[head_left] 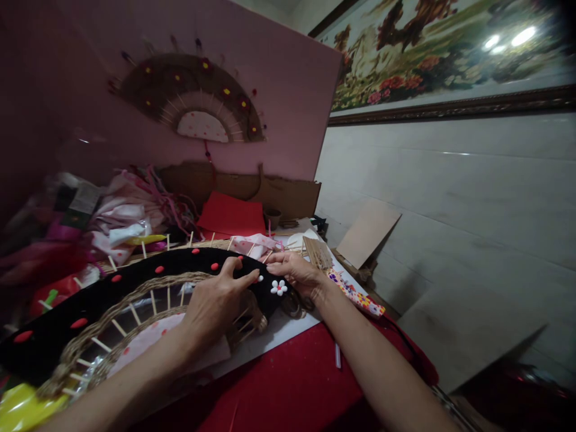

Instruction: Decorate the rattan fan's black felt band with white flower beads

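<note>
A large fan-shaped piece [135, 279] with a black band, red dots, braided cord and pale sticks lies across the table. My left hand [219, 298] rests over the band, thumb and forefinger bent beside a small white bead [260, 278]; whether it grips anything cannot be made out. To its right, a white flower with a red centre [279, 288] sits on the band. My right hand [294, 271] is at the band's upper right edge, fingers curled together near a stick tip; what they hold, if anything, is hidden.
A finished-looking fan [180, 78] hangs on the pink board behind. Red sheets [231, 215] and piled wrapped materials [121, 210] lie at the back. A colourful flower strip [360, 295] is at the right, near a leaning beige board [369, 233]. Red cloth [288, 384] covers the near edge.
</note>
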Demonstrator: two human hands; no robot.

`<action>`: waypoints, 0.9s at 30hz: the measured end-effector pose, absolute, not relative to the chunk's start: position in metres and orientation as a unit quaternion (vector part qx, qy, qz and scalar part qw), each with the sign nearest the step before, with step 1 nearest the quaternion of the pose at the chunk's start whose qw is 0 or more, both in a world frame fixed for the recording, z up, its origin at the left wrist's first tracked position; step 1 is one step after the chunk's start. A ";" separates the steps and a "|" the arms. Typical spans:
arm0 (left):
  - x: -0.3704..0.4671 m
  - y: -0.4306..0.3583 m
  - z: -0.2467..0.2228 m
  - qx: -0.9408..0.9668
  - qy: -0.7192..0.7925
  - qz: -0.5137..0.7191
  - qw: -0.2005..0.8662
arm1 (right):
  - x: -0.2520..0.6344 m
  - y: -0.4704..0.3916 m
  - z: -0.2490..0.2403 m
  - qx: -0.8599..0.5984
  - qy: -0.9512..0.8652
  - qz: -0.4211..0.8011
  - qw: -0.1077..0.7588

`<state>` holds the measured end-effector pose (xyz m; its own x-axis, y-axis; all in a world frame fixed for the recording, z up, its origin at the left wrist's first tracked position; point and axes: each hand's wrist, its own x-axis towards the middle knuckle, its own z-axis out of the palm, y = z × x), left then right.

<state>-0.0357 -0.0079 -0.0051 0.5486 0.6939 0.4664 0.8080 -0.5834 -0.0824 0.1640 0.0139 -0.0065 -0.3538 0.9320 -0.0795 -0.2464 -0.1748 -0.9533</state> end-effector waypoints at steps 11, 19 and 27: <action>-0.035 -0.012 -0.010 -0.875 -0.363 -0.198 0.253 | 0.163 0.010 -0.001 -0.367 -0.466 0.677 0.436; -0.037 -0.009 -0.011 -0.875 -0.370 -0.263 0.169 | 0.163 0.012 -0.002 -0.378 -0.464 0.672 0.437; -0.032 -0.018 0.025 -0.614 -0.438 -0.521 -0.399 | 0.161 0.020 -0.012 -0.421 -0.543 0.573 0.446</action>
